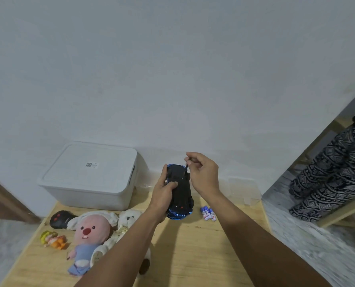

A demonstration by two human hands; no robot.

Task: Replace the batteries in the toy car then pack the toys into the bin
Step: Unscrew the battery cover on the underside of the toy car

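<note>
The left hand [164,190] grips the inverted toy car [179,191] above the bench [193,255]; the right hand [202,175] pinches what appears to be a screwdriver [186,168]. Step: opening the battery cover. Next: fit the batteries [208,213], then open the lidded bin [89,175].

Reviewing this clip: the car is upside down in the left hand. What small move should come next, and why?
Probably work the thin dark tool that the right hand pinches at the underside of the toy car, to open the battery cover. The left hand steadies the car, the batteries wait on the table, and the bin remains lidded.
</note>
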